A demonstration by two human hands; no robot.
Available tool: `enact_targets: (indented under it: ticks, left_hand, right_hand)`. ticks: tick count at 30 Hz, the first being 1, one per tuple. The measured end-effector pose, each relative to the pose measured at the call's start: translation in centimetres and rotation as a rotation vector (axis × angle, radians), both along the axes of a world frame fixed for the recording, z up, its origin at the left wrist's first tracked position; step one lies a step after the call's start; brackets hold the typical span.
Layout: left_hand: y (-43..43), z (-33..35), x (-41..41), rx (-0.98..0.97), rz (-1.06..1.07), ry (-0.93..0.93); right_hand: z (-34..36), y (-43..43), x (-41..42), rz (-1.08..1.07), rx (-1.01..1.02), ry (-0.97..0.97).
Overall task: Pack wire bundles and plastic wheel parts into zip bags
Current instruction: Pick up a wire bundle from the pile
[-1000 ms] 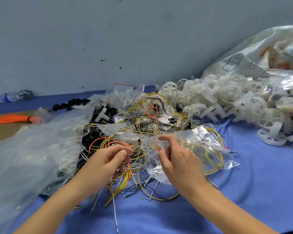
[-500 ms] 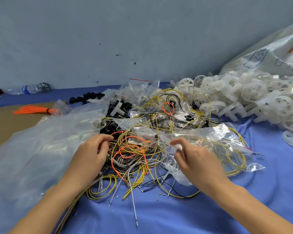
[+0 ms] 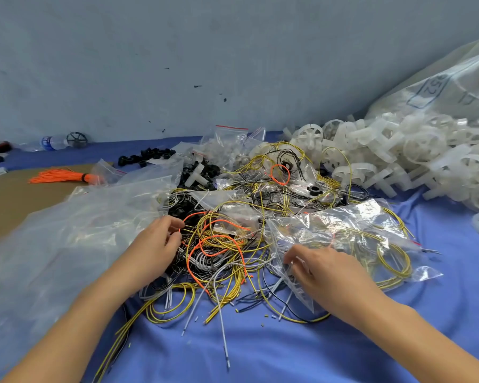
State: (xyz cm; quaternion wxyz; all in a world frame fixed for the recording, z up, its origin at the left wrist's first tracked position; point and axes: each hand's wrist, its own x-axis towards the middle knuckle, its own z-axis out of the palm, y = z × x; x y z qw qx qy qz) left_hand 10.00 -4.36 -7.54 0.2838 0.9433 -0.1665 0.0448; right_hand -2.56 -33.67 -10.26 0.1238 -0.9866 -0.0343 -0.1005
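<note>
- We see the left hand (image 3: 156, 246) at the wire pile's (image 3: 221, 252) 9 o'clock edge, its fingers (image 3: 174, 239) curled and pinching wires there.
- Our right hand (image 3: 320, 275) sits at the pile's 3 o'clock side, fingers (image 3: 293, 258) bent and gripping the near edge of a zip bag (image 3: 343, 239).
- That bag lies flat on the bench (image 3: 288, 352), with yellow wire coils (image 3: 393, 261) inside it toward its 3 o'clock end.
- The pile is a tangle of yellow, black, white and orange wires at the centre of the bench, loose ends trailing toward 6 o'clock.
- White plastic wheels (image 3: 398, 158) are heaped at 2 o'clock, spilling from a large sack (image 3: 448, 89).
- A big clear bag (image 3: 56, 244) spreads over the 9 o'clock side, touching the left forearm.
- Empty zip bags (image 3: 230, 142) with red strips stand at 12 o'clock; black parts (image 3: 147, 156) lie at 11 o'clock.
- An orange tied bundle (image 3: 64, 176) rests on cardboard (image 3: 14, 194) at 10 o'clock, a bottle (image 3: 53, 141) beyond it by the wall.
</note>
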Motion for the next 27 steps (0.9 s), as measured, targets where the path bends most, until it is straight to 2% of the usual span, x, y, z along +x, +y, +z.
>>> enact_targets:
  ticks: [4, 10, 13, 17, 22, 24, 27]
  left_hand:
    - [1.8, 0.2, 0.5, 0.084, -0.005, 0.103]
    - [1.9, 0.2, 0.4, 0.125, -0.02, 0.118]
    - [1.7, 0.3, 0.4, 0.095, -0.003, 0.154]
    - [2.6, 1.1, 0.1, -0.045, -0.031, 0.161]
    - [3.5, 1.2, -1.1, 0.121, -0.152, 0.198]
    - [3.4, 1.0, -1.5, 0.222, -0.175, 0.158]
    - [3.2, 0.9, -1.9, 0.274, -0.171, 0.05]
  right_hand:
    - [0.0, 0.0, 0.0, 0.001, -0.005, 0.0]
    - [-0.1, 0.1, 0.0, -0.007, -0.02, 0.012]
    - [0.0, 0.1, -0.1, -0.002, -0.023, 0.009]
    - [0.1, 0.0, -0.2, 0.001, -0.023, 0.008]
    - [0.0, 0.0, -0.1, 0.004, -0.033, 0.011]
    - [0.1, 0.0, -0.1, 0.001, -0.037, 0.015]
    - [0.2, 0.1, -0.1, -0.003, -0.042, 0.021]
